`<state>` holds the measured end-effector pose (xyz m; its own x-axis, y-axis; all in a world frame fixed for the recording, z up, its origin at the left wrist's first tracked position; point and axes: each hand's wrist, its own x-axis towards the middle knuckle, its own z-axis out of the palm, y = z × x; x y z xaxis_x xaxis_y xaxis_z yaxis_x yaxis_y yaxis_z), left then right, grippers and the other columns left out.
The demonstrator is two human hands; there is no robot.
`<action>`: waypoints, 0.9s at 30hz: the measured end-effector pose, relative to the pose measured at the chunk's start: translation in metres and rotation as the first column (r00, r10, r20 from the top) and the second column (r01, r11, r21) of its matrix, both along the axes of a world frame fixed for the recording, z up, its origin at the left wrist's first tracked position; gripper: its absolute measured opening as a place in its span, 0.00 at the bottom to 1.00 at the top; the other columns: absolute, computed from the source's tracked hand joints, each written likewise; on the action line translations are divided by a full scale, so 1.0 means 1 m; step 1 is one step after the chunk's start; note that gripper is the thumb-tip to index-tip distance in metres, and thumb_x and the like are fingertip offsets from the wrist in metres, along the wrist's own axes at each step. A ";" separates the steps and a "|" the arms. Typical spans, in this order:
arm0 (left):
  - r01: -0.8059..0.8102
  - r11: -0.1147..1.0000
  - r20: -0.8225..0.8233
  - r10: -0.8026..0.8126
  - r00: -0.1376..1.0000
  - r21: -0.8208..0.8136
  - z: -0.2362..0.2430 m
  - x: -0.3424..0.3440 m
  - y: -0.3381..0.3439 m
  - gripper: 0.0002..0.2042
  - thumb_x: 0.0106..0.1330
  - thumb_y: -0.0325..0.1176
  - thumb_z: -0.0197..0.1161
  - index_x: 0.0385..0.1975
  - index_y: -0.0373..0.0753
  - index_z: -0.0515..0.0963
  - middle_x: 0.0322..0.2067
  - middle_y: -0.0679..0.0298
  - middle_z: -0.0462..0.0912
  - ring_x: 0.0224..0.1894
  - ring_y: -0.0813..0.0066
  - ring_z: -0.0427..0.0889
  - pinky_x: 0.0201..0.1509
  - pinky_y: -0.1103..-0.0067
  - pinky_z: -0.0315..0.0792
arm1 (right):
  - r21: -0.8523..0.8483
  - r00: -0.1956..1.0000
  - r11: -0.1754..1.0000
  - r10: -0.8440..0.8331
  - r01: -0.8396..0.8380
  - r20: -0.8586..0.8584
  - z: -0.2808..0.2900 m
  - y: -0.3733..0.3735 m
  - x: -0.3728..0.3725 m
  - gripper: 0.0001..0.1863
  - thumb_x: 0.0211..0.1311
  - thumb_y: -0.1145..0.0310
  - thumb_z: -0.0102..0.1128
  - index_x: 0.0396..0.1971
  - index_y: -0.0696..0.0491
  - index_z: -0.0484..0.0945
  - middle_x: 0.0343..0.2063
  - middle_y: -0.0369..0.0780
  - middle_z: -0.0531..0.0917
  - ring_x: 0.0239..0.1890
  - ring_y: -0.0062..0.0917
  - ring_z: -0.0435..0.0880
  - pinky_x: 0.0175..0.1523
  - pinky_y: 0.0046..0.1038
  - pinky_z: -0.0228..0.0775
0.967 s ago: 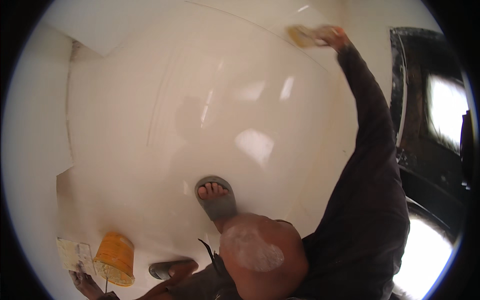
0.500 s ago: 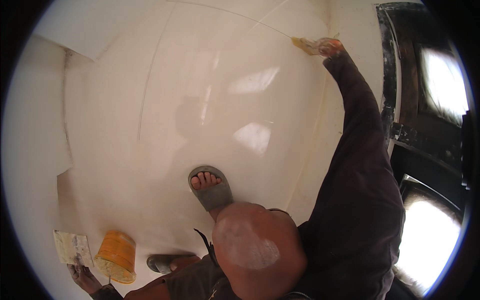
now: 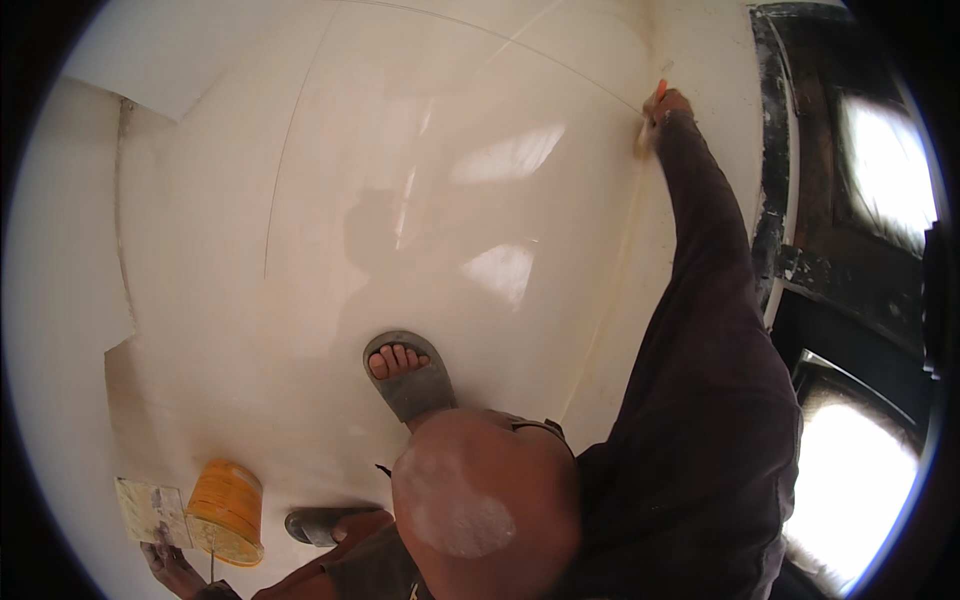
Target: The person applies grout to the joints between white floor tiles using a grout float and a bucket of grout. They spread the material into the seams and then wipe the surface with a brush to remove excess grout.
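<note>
My right hand [image 3: 668, 106] reaches far up right, shut on a small scraper [image 3: 652, 118] with an orange handle tip. Its blade presses against the seam where the glossy cream floor [image 3: 400, 200] meets the pale wall [image 3: 700, 60]. My dark sleeve [image 3: 710, 300] runs down from it. At the lower left, my left hand [image 3: 170, 566] holds a flat, putty-smeared board [image 3: 150, 510]. A yellow bucket [image 3: 226, 510] sits right beside that hand; I cannot tell if the hand also holds its wire handle.
My foot in a grey sandal [image 3: 410, 375] stands on the floor, with a second sandal [image 3: 318, 524] near the bucket. My bent knee [image 3: 480, 500] carries a white dust patch. A dark, paint-splashed door frame [image 3: 775, 200] borders the wall on the right.
My right hand has slid slightly down and right along the seam, and the scraper now shows edge-on instead of flat. The left hand, board and bucket stay at the lower left.
</note>
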<state>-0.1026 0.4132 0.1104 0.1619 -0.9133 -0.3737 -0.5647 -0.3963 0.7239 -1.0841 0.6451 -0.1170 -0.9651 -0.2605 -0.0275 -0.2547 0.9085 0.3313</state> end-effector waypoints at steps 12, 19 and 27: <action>-0.090 0.996 0.022 0.090 0.996 -0.008 -0.004 0.012 -0.007 0.20 0.61 0.23 0.54 0.55 0.34 0.65 0.48 0.58 0.74 0.48 0.71 0.75 0.50 0.79 0.70 | -0.325 0.998 0.944 -0.056 0.062 0.026 -0.009 -0.013 -0.039 0.25 0.43 0.55 0.64 0.37 0.60 0.78 0.37 0.48 0.82 0.43 0.38 0.81 0.51 0.33 0.71; -0.053 0.998 -0.007 0.052 0.999 -0.026 -0.004 -0.011 -0.005 0.13 0.62 0.31 0.57 0.45 0.34 0.70 0.40 0.63 0.76 0.42 0.80 0.75 0.42 0.84 0.70 | -0.136 0.977 0.976 -0.151 0.171 0.148 -0.005 -0.009 -0.036 0.19 0.40 0.56 0.66 0.27 0.57 0.81 0.28 0.44 0.83 0.33 0.31 0.83 0.43 0.30 0.73; -0.086 0.993 0.036 0.089 0.995 -0.078 -0.002 -0.030 0.001 0.05 0.60 0.28 0.58 0.28 0.41 0.69 0.28 0.72 0.73 0.27 0.89 0.66 0.32 0.91 0.62 | -0.993 0.986 0.105 0.152 0.053 0.068 -0.027 -0.090 -0.026 0.22 0.58 0.62 0.57 0.43 0.68 0.74 0.42 0.49 0.79 0.41 0.33 0.82 0.47 0.33 0.76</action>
<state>-0.1322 0.4141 0.1084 0.2555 -0.9206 -0.2954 -0.5591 -0.3900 0.7316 -1.1101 0.5552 -0.1441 -0.9610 -0.2006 0.1903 -0.2556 0.3819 -0.8881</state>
